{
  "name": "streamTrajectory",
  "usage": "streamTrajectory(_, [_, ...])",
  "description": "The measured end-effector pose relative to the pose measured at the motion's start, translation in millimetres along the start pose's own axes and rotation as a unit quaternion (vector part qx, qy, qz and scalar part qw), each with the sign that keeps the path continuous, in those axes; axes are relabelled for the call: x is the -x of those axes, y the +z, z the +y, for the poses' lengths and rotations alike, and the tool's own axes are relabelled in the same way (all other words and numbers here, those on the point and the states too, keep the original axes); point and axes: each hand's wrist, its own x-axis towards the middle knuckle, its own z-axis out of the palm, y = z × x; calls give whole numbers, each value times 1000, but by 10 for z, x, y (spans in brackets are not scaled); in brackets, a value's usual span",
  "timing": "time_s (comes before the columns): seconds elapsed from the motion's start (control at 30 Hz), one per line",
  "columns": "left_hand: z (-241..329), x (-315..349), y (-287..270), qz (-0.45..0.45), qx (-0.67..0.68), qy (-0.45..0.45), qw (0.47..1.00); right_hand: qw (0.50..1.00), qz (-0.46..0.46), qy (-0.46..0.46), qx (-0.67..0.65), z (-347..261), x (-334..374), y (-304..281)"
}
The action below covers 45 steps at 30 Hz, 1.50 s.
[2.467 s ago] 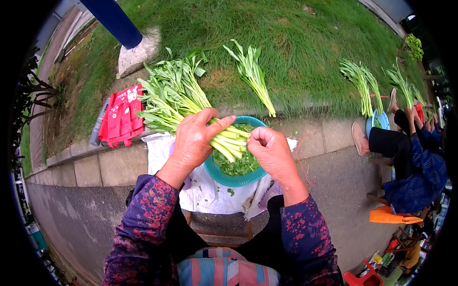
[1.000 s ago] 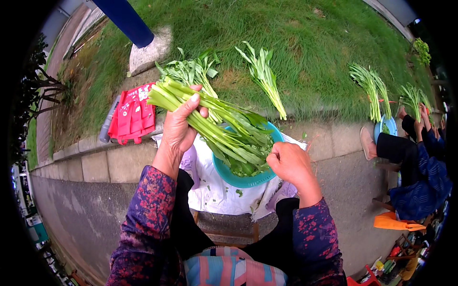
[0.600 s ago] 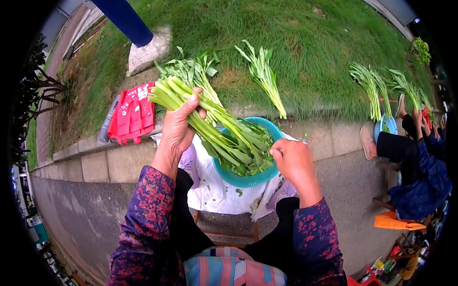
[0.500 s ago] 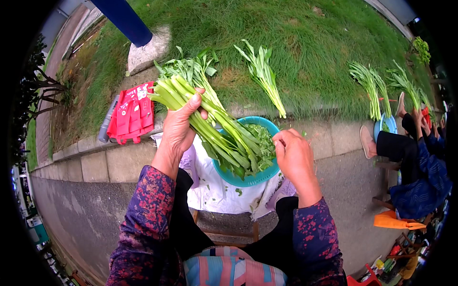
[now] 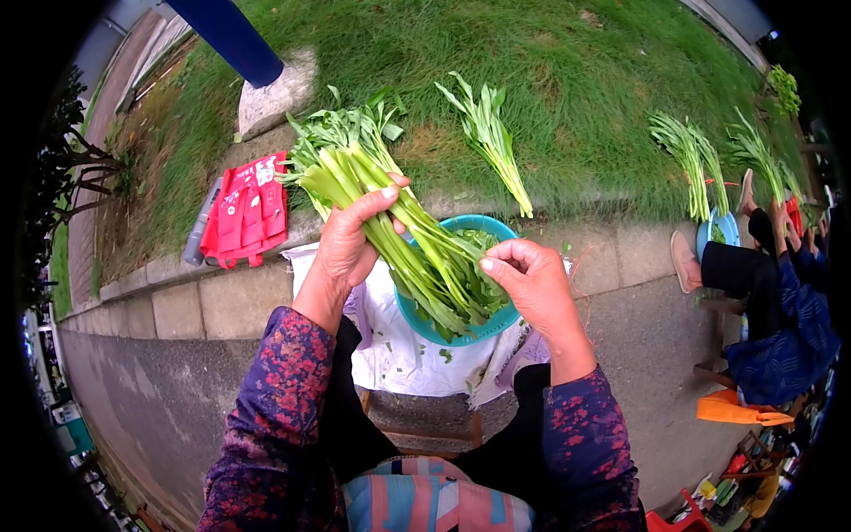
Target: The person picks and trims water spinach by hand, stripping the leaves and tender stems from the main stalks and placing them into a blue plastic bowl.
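Note:
My left hand [image 5: 353, 241] is closed around a bunch of long-stemmed leafy greens [image 5: 383, 238], pale stalk ends up and to the left. The leaves hang down to the right over a turquoise basin [image 5: 432, 330], which has torn green leaves [image 5: 479, 238] inside. At the right side of the bunch, my right hand [image 5: 534, 282] pinches a leaf between thumb and forefinger. The basin rests on a white cloth [image 5: 399, 365] in front of my knees, and the bunch hides part of its inside.
Beyond the basin, more greens [image 5: 490, 137] lie on the grass by a stone curb [image 5: 244, 301]. A red bag [image 5: 244, 213] sits at the left near a blue post [image 5: 232, 40]. On the right sits another person [image 5: 767, 293] beside a blue basin [image 5: 716, 232] and more greens.
My left hand and the bunch have shifted slightly right. My right hand has moved left from the basin's rim to the bunch's leaves.

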Motion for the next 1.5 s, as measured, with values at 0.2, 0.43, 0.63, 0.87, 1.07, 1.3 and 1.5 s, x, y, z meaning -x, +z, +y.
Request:
streamTrajectory(0.2, [-26, 2, -16, 18, -84, 20, 996, 998, 5, 25, -54, -34, -11, -62])
streamTrajectory(0.43, [12, 23, 17, 2, -123, 24, 992, 998, -24, 35, -43, -13, -16, -130])
streamTrajectory(0.63, [6, 3, -1, 6, -153, 38, 987, 998, -52, 27, 1, -2, 0, -128])
streamTrajectory(0.87, [-49, -17, 55, 30, -114, 84, 989, 995, -16, -1, 94, 112, -28, -136])
streamTrajectory(1.07, [-64, -29, 66, 45, -73, 87, 993, 993, 55, -48, 88, 64, -72, -39])
streamTrajectory(1.3, [-102, -44, 39, 48, -43, 74, 995, 993, 78, -12, -85, 9, -93, -16])
streamTrajectory(1.5, [-147, -24, 75, 43, -6, 51, 998, 967, 110, 31, -230, -3, -90, -9])
